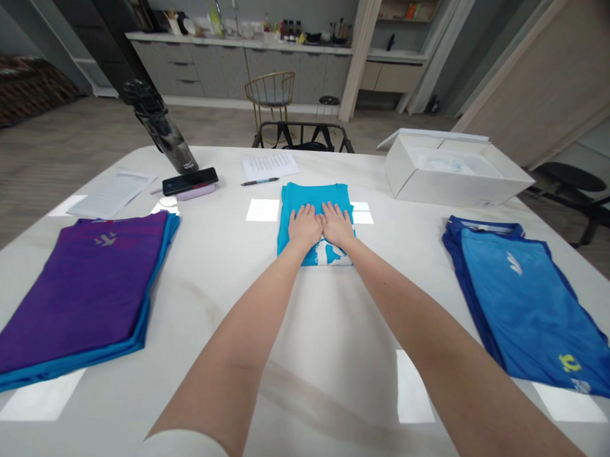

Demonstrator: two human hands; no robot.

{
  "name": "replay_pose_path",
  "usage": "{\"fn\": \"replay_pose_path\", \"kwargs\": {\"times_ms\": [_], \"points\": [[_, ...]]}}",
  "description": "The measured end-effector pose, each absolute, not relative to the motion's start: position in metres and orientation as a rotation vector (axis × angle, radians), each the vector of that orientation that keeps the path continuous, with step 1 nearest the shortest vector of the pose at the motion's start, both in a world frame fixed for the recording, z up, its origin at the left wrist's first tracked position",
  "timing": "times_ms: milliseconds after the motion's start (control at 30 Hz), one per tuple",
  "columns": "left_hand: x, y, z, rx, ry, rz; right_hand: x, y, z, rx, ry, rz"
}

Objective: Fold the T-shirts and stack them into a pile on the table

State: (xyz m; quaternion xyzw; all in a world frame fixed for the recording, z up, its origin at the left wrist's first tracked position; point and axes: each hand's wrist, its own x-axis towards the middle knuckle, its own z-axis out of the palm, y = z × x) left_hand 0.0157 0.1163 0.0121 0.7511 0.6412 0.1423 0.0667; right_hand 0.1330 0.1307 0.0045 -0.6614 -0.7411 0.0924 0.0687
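A bright turquoise T-shirt [314, 192], folded into a compact rectangle with a white print near its front edge, lies on the white table [309, 361]. My left hand [305, 226] rests flat on its middle, fingers stretched out. Beside it my right hand [337, 225] presses flat on the same cloth, the two thumbs meeting. Part of the print is hidden under the hands. To the left lies a stack of shirts, a purple one [92, 296] over a blue one. On the right, a lighter blue shirt [528, 301] covers dark blue ones.
An open white box [438, 180] stands at the back right. Toward the back lie a pen [260, 181], a printed sheet [270, 166], a phone [190, 182] on a lilac case, and papers [111, 193]. A black chair [302, 135] stands beyond the far edge.
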Motion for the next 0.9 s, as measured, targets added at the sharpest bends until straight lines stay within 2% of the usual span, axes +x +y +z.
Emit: {"fn": "replay_pose_path", "kwargs": {"times_ms": [167, 367, 500, 700, 900], "points": [[0.01, 0.092, 0.006, 2.229, 1.983, 0.43, 0.136, 0.1, 0.004, -2.061, -2.124, 0.256], [-0.007, 0.068, 0.005, 2.403, 1.829, 0.407, 0.147, 0.068, 0.003, -1.855, -2.227, 0.103], [-0.014, 0.051, 0.005, 2.53, 1.675, 0.381, 0.147, 0.056, 0.004, -1.739, -2.342, 0.118], [-0.016, 0.036, 0.001, 2.432, 1.734, 0.326, 0.137, 0.04, 0.003, -2.004, -2.167, 0.2], [-0.019, 0.017, 0.002, 2.367, 1.793, 0.303, 0.138, 0.023, -0.001, -1.992, -2.201, 0.146]]}}
